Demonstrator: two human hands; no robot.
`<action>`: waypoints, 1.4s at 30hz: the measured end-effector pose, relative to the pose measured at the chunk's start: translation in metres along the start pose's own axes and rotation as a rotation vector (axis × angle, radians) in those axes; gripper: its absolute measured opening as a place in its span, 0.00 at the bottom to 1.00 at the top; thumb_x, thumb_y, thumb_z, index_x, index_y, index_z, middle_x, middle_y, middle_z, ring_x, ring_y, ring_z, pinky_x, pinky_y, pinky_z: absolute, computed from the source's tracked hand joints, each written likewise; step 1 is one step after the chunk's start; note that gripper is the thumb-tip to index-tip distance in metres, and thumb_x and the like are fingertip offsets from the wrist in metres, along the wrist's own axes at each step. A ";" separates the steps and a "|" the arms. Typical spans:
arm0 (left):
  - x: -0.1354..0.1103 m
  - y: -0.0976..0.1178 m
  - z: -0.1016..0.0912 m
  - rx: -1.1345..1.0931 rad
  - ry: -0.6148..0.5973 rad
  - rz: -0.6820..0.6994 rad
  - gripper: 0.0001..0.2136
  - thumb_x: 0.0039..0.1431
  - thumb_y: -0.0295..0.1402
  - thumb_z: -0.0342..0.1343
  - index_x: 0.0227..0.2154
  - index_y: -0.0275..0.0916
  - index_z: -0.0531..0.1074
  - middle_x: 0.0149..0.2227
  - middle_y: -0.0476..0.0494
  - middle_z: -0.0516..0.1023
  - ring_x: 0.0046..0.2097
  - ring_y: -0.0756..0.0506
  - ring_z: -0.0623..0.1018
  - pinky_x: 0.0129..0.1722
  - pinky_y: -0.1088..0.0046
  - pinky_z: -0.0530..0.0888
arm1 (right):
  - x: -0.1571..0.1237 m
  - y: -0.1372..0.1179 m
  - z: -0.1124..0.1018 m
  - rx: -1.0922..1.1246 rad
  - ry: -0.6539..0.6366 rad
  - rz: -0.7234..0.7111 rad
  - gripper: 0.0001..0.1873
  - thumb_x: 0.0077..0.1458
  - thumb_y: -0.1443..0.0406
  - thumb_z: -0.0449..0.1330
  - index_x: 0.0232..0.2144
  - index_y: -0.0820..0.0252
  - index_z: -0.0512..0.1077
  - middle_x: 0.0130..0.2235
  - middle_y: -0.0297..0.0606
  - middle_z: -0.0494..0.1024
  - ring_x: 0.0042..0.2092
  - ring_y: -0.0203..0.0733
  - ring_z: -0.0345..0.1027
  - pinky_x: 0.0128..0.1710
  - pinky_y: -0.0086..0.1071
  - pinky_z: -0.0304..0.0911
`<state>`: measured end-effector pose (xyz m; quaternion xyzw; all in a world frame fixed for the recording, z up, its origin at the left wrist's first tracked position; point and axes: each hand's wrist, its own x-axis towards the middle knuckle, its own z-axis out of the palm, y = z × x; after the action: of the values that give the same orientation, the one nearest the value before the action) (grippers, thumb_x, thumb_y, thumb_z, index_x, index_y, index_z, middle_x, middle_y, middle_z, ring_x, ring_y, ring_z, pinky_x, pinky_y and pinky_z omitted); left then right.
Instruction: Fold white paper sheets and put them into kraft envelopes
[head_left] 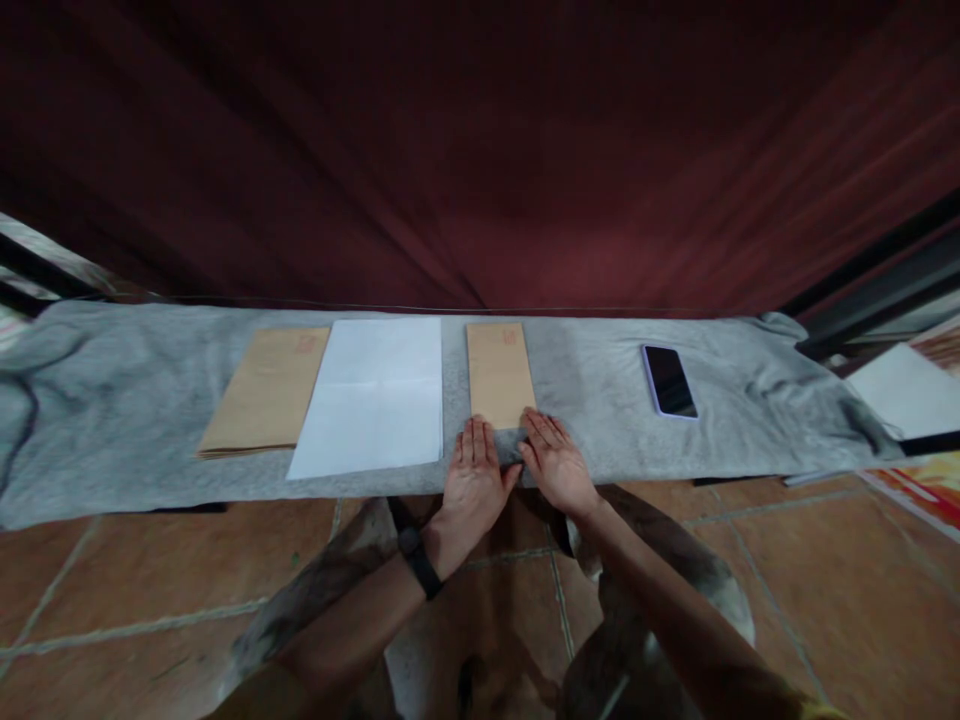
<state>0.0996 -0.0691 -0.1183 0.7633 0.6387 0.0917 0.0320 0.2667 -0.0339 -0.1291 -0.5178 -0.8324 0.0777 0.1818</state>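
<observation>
A single brown paper envelope (500,372) with a faint red print near its top right lies flat in front of me. My left hand (475,473) rests palm down with its fingertips at the envelope's lower left corner. At the lower right corner lie the fingertips of my right hand (557,462), also flat. Both hands have their fingers stretched out, and neither grasps anything. Left of the envelope is a stack of white paper sheets (375,395). Farther left sits a pile of brown envelopes (268,388), its right side beside the paper.
A grey cloth (592,400) covers the narrow table and hangs over its front edge. To the right lies a phone (670,382) in a light purple case. A dark red curtain (480,150) hangs behind the table. Below are my knees and a tiled floor (150,570).
</observation>
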 end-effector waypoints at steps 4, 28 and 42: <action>0.001 0.001 -0.002 0.020 -0.009 -0.015 0.34 0.66 0.43 0.50 0.65 0.19 0.58 0.68 0.17 0.58 0.70 0.30 0.59 0.67 0.51 0.61 | -0.001 -0.002 -0.002 -0.013 0.010 0.022 0.27 0.71 0.60 0.46 0.66 0.66 0.61 0.67 0.51 0.64 0.68 0.49 0.58 0.70 0.50 0.51; 0.006 -0.006 -0.017 0.033 0.026 -0.006 0.25 0.65 0.31 0.45 0.63 0.24 0.64 0.67 0.24 0.63 0.68 0.33 0.64 0.64 0.53 0.65 | -0.003 -0.020 0.001 -0.037 -0.015 -0.001 0.28 0.71 0.58 0.48 0.68 0.61 0.58 0.69 0.47 0.60 0.70 0.48 0.54 0.69 0.48 0.51; 0.013 -0.010 -0.009 -0.056 0.006 0.077 0.23 0.66 0.28 0.45 0.61 0.23 0.65 0.65 0.23 0.66 0.67 0.35 0.67 0.65 0.55 0.66 | -0.003 -0.020 0.006 -0.057 0.016 0.015 0.28 0.70 0.60 0.48 0.67 0.66 0.59 0.68 0.47 0.62 0.69 0.47 0.55 0.70 0.48 0.47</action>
<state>0.0907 -0.0554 -0.1098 0.7860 0.6059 0.1132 0.0477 0.2489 -0.0454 -0.1287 -0.5294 -0.8289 0.0511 0.1731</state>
